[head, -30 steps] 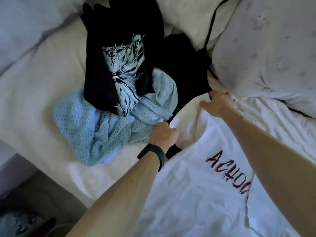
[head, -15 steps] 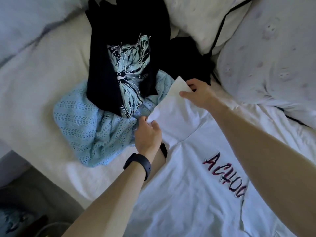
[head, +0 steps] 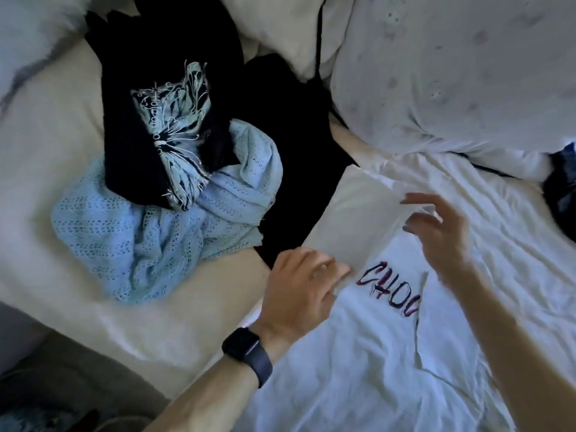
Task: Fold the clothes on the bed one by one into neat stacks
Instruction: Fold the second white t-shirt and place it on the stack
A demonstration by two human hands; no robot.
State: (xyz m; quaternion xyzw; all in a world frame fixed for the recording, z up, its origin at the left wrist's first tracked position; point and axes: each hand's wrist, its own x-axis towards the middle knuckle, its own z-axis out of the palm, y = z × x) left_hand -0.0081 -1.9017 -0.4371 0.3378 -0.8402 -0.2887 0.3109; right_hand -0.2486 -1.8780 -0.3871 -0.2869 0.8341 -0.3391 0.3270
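Observation:
A white T-shirt [head: 358, 369] with red and black lettering lies spread on the bed in front of me. Its left sleeve [head: 352, 213] is folded inward over the chest and covers the start of the lettering. My left hand [head: 299, 288], with a dark watch on the wrist, rests with relaxed fingers on the lower edge of that folded sleeve. My right hand [head: 439, 235] is spread open just above the shirt beside the sleeve's right edge and holds nothing; it is blurred.
A pile lies to the left: a light blue knit [head: 140, 238], a black shirt with a pale butterfly print [head: 168, 126] on it, and another black garment [head: 296, 182]. Pillows [head: 452, 73] fill the back right. The bed's edge and floor [head: 46, 385] are at lower left.
Both hands carried the pinched sleeve to the right and laid it over the shirt's chest. They have let go of it, and the right hand has opened and lifted off.

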